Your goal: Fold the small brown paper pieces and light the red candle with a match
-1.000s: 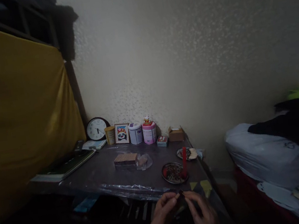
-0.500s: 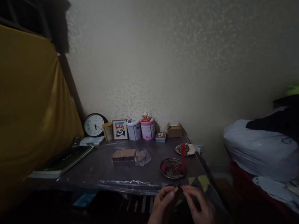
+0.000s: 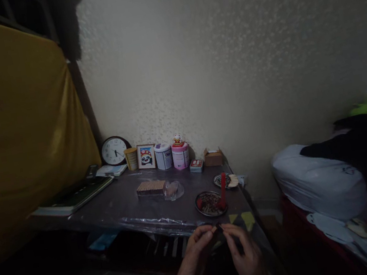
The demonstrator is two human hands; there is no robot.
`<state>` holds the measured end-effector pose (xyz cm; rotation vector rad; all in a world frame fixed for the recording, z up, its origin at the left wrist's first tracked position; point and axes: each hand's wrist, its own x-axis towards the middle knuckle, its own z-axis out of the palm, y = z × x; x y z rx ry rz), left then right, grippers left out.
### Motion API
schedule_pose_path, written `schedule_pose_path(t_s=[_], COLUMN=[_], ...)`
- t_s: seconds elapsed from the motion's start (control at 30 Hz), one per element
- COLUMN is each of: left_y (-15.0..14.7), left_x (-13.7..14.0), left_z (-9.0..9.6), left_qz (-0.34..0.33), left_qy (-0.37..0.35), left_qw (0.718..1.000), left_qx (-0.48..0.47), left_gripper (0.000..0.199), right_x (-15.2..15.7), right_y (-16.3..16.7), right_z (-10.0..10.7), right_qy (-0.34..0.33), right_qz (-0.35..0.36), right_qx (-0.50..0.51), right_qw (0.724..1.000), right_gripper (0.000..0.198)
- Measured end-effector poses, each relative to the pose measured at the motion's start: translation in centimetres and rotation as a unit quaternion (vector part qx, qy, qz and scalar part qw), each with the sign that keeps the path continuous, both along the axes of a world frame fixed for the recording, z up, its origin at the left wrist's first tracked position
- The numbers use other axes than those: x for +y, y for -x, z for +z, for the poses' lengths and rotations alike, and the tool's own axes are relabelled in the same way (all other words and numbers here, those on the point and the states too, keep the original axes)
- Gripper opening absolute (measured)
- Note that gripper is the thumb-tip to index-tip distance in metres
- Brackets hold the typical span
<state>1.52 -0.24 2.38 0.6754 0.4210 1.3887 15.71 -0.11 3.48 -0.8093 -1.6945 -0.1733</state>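
Near the table's front edge, my left hand pinches a small tan piece between thumb and fingertips. Close beside it, my right hand is closed in a pinch at a small dark piece. Whether the two pieces are joined is too small and dim to tell. Just beyond my fingers sits a round dish of dark and pale bits, with a red scoop leaning in it. Yellow paper pieces lie right of my hands.
A stack of thin brown slabs stands mid-table beside a crumpled clear bag. Behind the dish, a smaller plate carries pale sticks. A clock, picture frame, pink tub and carton line the wall.
Both hands stay close together, with the fingertips barely shifting around the small pieces. The whole view has moved slightly; nothing on the table has visibly changed place.
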Motion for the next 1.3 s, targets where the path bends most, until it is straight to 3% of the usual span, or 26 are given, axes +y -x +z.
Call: schedule_pose_path(t_s=[0.3, 0.5, 0.6, 0.67, 0.77, 1.0, 1.17, 1.3], left_y=[-0.1, -0.3, -0.6, -0.6, -0.4, 0.1, -0.5, -0.9], left_x=[0.3, 0.4, 0.1, 0.0, 0.0, 1.3, 1.4, 1.2], left_z=[-0.7, -0.2, 0.7, 1.1, 1.2, 0.4, 0.2, 0.1], left_qz=[-0.002, 0.001, 0.001, -0.002, -0.004, 0.009, 0.010, 0.000], left_qy=[-0.009, -0.011, -0.015, -0.016, -0.018, 0.001, 0.004, 0.010], left_qw=[1.000, 1.000, 1.000, 1.000, 1.000, 0.998, 0.999, 1.000], left_qx=[0.001, 0.000, 0.005, 0.010, 0.021, 0.055, 0.046, 0.020], left_gripper=[0.012, 0.011, 0.012, 0.012, 0.012, 0.015, 0.015, 0.019], right_x=[0.3, -0.1, 1.1, 2.2, 3.0, 2.3, 1.6, 0.9], right_y=[0.0, -0.4, -0.9, -1.5, -2.3, -2.8, -1.9, -0.8], right_z=[0.1, 0.7, 0.2, -0.2, -0.1, 0.8, 1.3, 1.2], right_qy=[0.013, -0.016, 0.026, 0.045, 0.061, 0.110, 0.097, 0.055], right_qz=[0.009, 0.019, -0.011, -0.051, -0.082, -0.053, -0.027, -0.003], right_qx=[0.003, 0.011, -0.011, 0.009, 0.042, 0.197, 0.201, 0.149], right_qw=[1.000, 1.000, 1.000, 0.998, 0.994, 0.973, 0.974, 0.987], right_gripper=[0.011, 0.012, 0.017, 0.028, 0.026, 0.023, 0.017, 0.009])
